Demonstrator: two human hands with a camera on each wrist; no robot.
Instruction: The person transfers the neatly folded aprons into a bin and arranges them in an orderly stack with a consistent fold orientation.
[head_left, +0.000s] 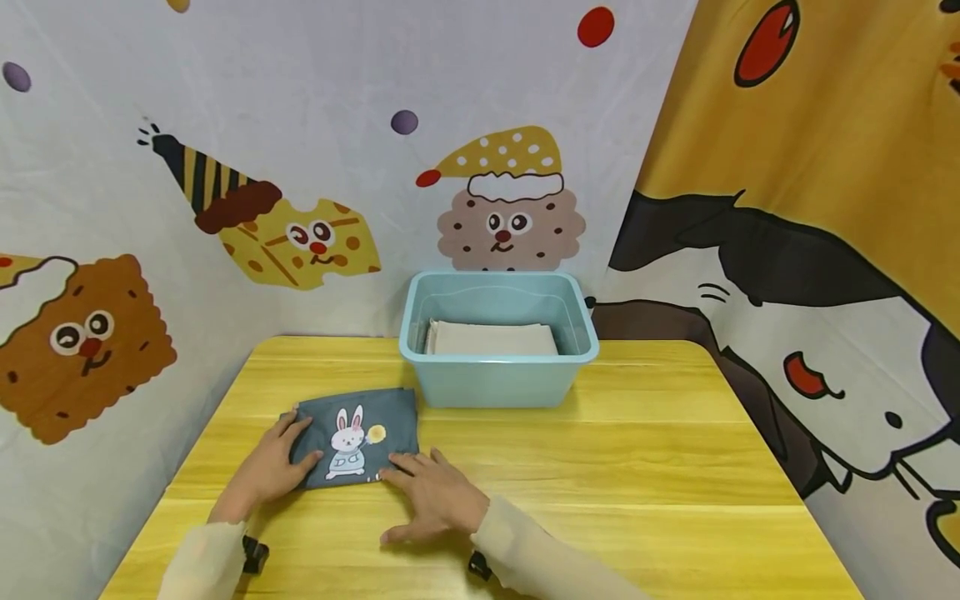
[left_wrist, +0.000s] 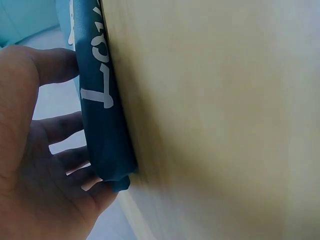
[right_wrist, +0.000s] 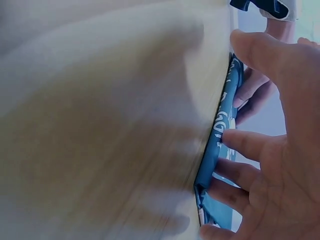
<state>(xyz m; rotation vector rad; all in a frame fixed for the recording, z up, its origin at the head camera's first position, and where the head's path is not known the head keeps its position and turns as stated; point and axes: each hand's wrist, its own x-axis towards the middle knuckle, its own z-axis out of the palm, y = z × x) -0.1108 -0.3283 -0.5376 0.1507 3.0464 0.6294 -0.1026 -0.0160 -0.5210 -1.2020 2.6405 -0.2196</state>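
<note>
A folded dark blue cloth lies flat on the table, printed with a white rabbit holding a yellow flower. White lettering runs along its rounded front fold. My left hand rests on the cloth's left end, fingers spread, with its thumb on the near part. In the left wrist view, the fingertips of that hand touch the cloth's end. At the near right corner, my right hand touches the cloth with extended fingers, its thumb held apart over the wood. The right wrist view shows its fingertips along the folded edge.
Behind the cloth, toward the back edge of the yellow wooden table, stands a light blue plastic bin. Folded beige cloth lies inside it. A curtain with cartoon prints hangs close behind the table.
</note>
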